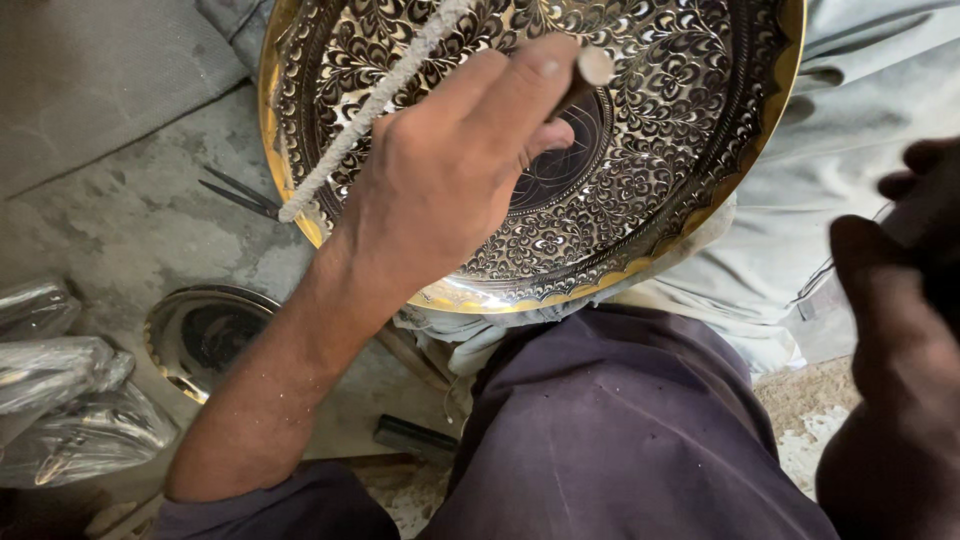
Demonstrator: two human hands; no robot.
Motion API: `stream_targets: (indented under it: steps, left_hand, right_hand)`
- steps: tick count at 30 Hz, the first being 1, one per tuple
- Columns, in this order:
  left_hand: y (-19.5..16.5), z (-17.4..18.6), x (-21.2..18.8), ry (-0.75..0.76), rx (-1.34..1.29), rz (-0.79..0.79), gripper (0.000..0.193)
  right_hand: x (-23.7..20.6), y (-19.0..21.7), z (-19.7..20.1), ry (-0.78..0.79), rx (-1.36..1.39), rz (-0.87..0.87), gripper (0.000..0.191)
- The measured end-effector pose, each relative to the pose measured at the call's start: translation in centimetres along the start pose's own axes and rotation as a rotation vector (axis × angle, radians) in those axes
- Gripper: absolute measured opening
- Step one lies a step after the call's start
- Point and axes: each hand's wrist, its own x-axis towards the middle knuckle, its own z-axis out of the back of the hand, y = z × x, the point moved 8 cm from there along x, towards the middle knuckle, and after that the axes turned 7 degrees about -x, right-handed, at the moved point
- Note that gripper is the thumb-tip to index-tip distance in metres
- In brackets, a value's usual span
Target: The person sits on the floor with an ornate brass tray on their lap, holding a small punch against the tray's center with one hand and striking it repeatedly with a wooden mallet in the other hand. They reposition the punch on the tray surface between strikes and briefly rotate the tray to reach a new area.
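- Left hand point(450, 170) closed around a thin metal punch point(590, 70), its flat round head poking out past the thumb and fingertips.
- Under that grip: large brass tray point(690, 170), round, scalloped gilt rim, dense floral engraving dark against bright metal; its plain dark centre lies just beneath the fingers.
- White twisted cord point(370, 110) runs diagonally behind the knuckles.
- Right hand point(900, 330), well off to the side, dark and blurred; grip cannot be told.
- Below the wrist: small metal bowl point(205, 335), dark inside.
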Motion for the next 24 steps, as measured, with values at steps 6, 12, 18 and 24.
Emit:
stream_targets:
  steps: [6, 12, 18, 24]
  left_hand:
    - [-0.5, -1.0, 1.4, 0.221, 0.065, -0.030, 0.029]
    - [-0.7, -3.0, 2.6, 0.410, 0.116, -0.155, 0.019]
    - [-1.6, -4.4, 2.6, 0.482, 0.190, -0.307, 0.012]
    - [-1.6, -3.7, 3.7, 0.386, 0.176, -0.295, 0.014]
  right_hand:
    - [-1.1, 2.0, -1.9, -0.025, 0.088, -0.113, 0.040]
    - [-3.5, 3.8, -4.5, -0.222, -0.033, -0.064, 0.063]
    - [-5.9, 1.7, -7.0, -0.246, 0.034, -0.077, 0.071]
    - [-6.8, -1.6, -7.2, -0.071, -0.145, -0.189, 0.076]
